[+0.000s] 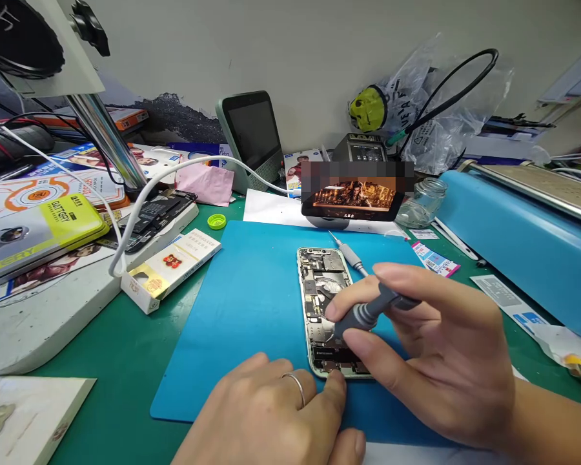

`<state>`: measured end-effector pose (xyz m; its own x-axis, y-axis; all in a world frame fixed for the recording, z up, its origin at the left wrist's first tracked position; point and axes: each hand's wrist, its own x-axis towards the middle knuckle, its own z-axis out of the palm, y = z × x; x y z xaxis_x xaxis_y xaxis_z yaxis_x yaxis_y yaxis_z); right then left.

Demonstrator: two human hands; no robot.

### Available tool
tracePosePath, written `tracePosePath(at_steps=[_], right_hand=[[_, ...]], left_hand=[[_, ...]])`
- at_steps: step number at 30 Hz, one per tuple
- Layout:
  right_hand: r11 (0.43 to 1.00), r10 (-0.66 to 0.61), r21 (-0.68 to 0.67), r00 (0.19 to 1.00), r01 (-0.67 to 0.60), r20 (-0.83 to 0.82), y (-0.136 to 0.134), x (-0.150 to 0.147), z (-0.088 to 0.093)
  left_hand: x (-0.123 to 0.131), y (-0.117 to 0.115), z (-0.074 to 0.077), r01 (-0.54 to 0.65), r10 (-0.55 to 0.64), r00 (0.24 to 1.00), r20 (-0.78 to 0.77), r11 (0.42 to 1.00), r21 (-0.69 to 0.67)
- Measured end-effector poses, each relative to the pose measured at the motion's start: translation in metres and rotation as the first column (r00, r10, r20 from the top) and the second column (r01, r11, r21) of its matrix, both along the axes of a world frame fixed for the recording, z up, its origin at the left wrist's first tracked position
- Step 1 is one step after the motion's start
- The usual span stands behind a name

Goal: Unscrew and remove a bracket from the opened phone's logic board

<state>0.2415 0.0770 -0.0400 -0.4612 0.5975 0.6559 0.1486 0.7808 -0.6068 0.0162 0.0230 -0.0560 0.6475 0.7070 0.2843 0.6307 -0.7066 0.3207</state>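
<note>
An opened smartphone (325, 303), its inner boards and metal plates exposed, lies on a blue mat (252, 284). My right hand (445, 349) grips a grey precision screwdriver (361, 316) between thumb and fingers, tilted over the phone's lower half. The driver's tip is mostly hidden by its handle and my fingers. My left hand (271, 413), with a ring on one finger, lies palm down on the mat. Its index fingertip touches the phone's bottom edge, and nothing is held in it. Beyond the phone's upper right edge rests a second grey screwdriver (349, 254).
A small screen playing video (351, 197) stands behind the mat. To the left are a cigarette box (174, 268), a green cap (216, 222), a white cable (148, 194) and a microscope-like stand (109, 139). A blue machine (518, 239) and a glass jar (423, 200) stand right.
</note>
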Motion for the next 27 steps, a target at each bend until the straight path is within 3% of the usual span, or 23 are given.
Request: tracePosePath(at_steps=[8, 27], right_hand=[[0.997, -0.004, 0.072, 0.997, -0.002, 0.074, -0.0008, 0.0046, -0.0012], [1.0, 0.019, 0.003, 0.997, -0.02, 0.075, 0.0016, -0.0015, -0.0002]], left_hand=[[0.0005, 0.0017, -0.0026, 0.001, -0.001, 1.0, 0.027, 1.0, 0.02], [0.0003, 0.0018, -0.0033, 0.014, -0.015, 0.999, 0.032, 1.0, 0.02]])
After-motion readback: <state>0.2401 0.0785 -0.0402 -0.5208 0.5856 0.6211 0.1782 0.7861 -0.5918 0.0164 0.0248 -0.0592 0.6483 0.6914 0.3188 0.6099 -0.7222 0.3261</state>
